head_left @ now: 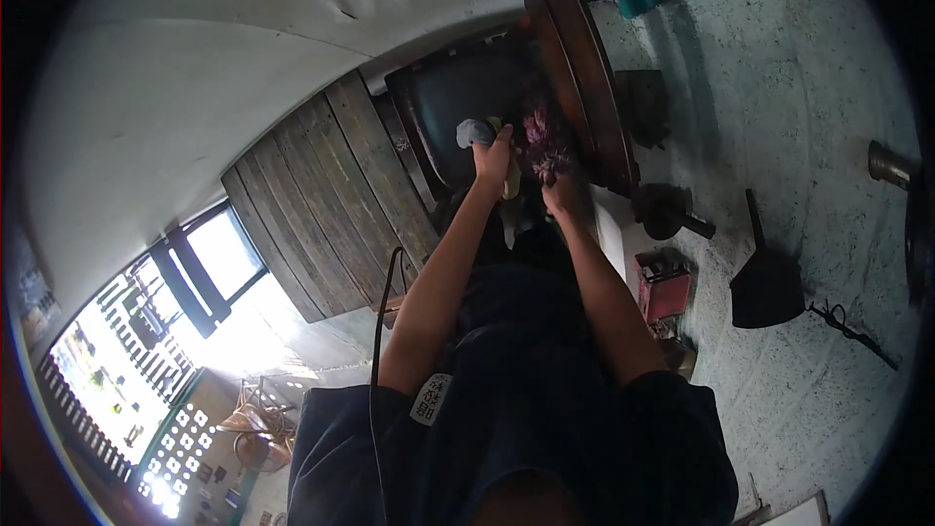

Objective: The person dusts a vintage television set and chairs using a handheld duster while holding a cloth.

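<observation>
Working from my end of the head camera, I take the dark padded panel (463,93) as my landmark. Well to its left, on the near side, I have a bright window (224,248); just beside it on the left lie weathered wooden planks (321,195), and a thin black cable (378,370) hangs nearer the body. The left hand (494,161) is in front of the panel's right part, fingers wrapped round a grey bundle (474,131) whose rounded end pokes out to the left. A yellowish strip (513,180) shows on the other side of that hand; I can't tell whether it belongs to the bundle.

Just right of the panel I see the purple duster (547,141), fluffy and somewhat blurred. Its long axis runs away from the body, leaning slightly left, roughly in line with the right forearm. The right hand (565,197) is the nearer one, seemingly clasped on the duster's near end, so the fluffy part lies beyond that hand and to the right of the left one. Further right of the panel stands a dark brown board (584,68), close alongside the duster; a red box (664,287) sits farther right and nearer the body, and a dark dustpan-like thing (766,289) farther right again
</observation>
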Demonstrator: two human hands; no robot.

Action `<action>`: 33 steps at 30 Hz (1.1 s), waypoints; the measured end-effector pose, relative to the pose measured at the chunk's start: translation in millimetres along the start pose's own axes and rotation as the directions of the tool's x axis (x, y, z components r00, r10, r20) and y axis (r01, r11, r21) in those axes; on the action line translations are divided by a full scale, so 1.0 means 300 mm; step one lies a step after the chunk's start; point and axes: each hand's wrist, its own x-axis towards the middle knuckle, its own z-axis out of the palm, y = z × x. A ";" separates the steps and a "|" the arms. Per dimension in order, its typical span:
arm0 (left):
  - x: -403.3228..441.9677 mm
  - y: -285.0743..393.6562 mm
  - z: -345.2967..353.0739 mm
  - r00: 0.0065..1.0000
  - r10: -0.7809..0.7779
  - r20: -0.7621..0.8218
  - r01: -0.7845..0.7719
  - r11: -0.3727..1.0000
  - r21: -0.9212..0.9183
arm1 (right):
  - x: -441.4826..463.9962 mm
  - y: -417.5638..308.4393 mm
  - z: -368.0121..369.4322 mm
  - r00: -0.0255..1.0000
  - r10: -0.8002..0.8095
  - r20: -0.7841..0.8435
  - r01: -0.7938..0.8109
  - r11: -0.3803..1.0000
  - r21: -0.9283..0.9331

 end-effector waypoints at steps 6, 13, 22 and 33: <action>0.199 0.076 -0.020 0.993 0.114 -0.027 -0.114 0.993 0.027 | 0.010 -0.296 -0.050 0.988 -0.155 0.019 0.154 0.988 0.029; 0.183 0.215 -0.021 0.993 0.121 0.004 -0.121 0.992 0.039 | 0.033 -0.306 0.063 0.981 -0.193 0.017 0.192 0.981 0.030; -0.011 0.029 -0.031 0.998 0.004 -0.055 -0.008 0.997 -0.077 | -0.062 0.140 -0.004 0.974 -0.208 -0.090 0.210 0.978 0.019; -0.270 -0.341 -0.054 0.996 0.013 -0.093 -0.021 0.996 -0.087 | -0.319 0.474 -0.044 0.903 -0.429 -0.041 0.428 0.904 -0.011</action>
